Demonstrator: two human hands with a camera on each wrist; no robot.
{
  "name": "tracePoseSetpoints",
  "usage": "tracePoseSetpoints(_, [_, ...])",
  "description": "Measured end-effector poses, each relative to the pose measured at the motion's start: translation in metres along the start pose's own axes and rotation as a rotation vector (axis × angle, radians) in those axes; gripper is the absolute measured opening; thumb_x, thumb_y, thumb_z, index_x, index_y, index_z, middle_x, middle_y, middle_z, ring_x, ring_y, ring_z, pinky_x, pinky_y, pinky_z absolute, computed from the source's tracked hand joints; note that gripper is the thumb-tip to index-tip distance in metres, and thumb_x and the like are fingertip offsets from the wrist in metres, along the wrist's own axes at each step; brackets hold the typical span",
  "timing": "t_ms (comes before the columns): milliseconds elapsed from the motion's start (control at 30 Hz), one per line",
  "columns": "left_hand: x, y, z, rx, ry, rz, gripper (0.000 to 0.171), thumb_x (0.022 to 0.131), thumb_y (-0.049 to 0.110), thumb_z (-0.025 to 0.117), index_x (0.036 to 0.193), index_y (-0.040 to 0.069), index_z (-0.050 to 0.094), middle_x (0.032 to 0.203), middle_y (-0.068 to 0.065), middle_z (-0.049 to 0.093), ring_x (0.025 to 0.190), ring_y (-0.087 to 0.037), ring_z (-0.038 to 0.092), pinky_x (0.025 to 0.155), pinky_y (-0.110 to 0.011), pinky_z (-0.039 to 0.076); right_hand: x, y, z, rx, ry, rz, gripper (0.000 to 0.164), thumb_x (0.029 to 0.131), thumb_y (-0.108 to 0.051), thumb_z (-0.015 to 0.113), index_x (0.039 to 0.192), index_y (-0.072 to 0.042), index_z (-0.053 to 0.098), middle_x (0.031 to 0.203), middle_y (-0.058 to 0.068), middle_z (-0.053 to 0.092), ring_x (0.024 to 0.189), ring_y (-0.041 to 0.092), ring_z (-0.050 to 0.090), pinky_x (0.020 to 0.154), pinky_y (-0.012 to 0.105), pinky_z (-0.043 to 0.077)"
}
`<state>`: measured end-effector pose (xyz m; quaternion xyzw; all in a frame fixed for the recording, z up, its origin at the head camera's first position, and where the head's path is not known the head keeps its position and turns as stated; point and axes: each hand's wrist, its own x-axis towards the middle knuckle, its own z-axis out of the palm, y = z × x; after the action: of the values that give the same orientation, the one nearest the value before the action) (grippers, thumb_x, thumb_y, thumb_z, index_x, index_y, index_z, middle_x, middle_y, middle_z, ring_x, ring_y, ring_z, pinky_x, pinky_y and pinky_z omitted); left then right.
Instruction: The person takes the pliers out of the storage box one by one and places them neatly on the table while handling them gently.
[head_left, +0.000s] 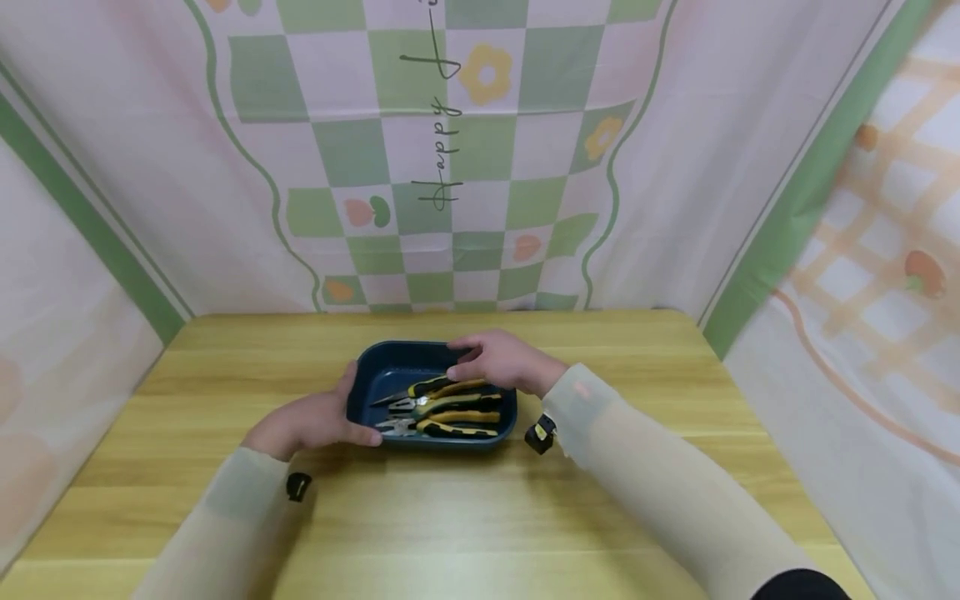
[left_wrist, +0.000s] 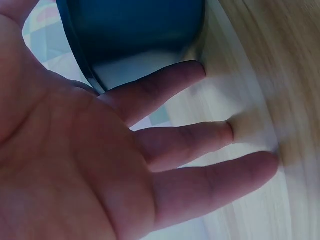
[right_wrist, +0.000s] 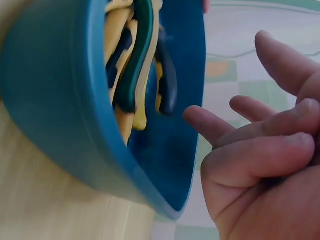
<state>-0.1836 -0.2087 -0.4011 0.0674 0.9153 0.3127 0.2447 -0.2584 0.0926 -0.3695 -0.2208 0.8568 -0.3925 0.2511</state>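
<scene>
A dark blue rectangular tray (head_left: pixel 442 443) sits on the table with several pliers (head_left: pixel 457 417) lying side by side inside. Their handles are yellow, black and green, pointing right, and their metal jaws point left. My left hand (head_left: pixel 315 421) is at the tray's left end, fingers spread; in the left wrist view straight fingers (left_wrist: pixel 175 142) lie beside the tray's wall. Over the far right rim hovers my right hand (head_left: pixel 504 360), above the plier handles. In the right wrist view its fingers (right_wrist: pixel 260 160) are loosely bent, with nothing between them.
The tray stands near the far edge of a light wooden table (head_left: pixel 450 517). Behind it hangs a curtain (head_left: pixel 480 167) with green checks, and more cloth hangs at both sides. A small black device (head_left: pixel 540 433) is at the right wrist, another (head_left: pixel 297 486) at the left.
</scene>
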Motion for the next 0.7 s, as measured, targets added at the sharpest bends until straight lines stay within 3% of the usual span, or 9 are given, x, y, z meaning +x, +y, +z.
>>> tracePoseSetpoints(167, [0.0, 0.0, -0.001, -0.011, -0.002, -0.015, 0.137, 0.074, 0.061, 0.08, 0.158, 0.01, -0.014, 0.149, -0.036, 0.034, 0.127, -0.047, 0.045, 0.103, -0.061, 0.034, 0.008, 0.001, -0.004, -0.091, -0.002, 0.046, 0.057, 0.095, -0.032, 0.07, 0.146, -0.014, 0.053, 0.145, 0.003, 0.052, 0.126, 0.023, 0.052, 0.1, 0.042, 0.044])
tracePoseSetpoints(400, [0.002, -0.003, 0.002, -0.031, 0.0, -0.018, 0.138, 0.072, 0.063, 0.081, 0.158, 0.013, -0.015, 0.151, -0.034, 0.032, 0.129, -0.049, 0.043, 0.105, -0.061, 0.032, 0.018, 0.004, -0.001, -0.233, -0.057, 0.063, 0.041, 0.098, -0.022, 0.066, 0.137, -0.009, 0.062, 0.143, 0.007, 0.054, 0.129, 0.027, 0.049, 0.098, 0.041, 0.046])
tracePoseSetpoints(700, [0.001, -0.002, 0.003, -0.024, 0.013, -0.018, 0.138, 0.072, 0.062, 0.081, 0.158, 0.012, -0.015, 0.151, -0.034, 0.031, 0.129, -0.049, 0.043, 0.106, -0.061, 0.031, 0.029, 0.0, 0.005, -0.366, -0.094, 0.057, 0.024, 0.097, -0.018, 0.067, 0.117, -0.009, 0.075, 0.117, 0.002, 0.07, 0.11, 0.021, 0.062, 0.092, 0.037, 0.05])
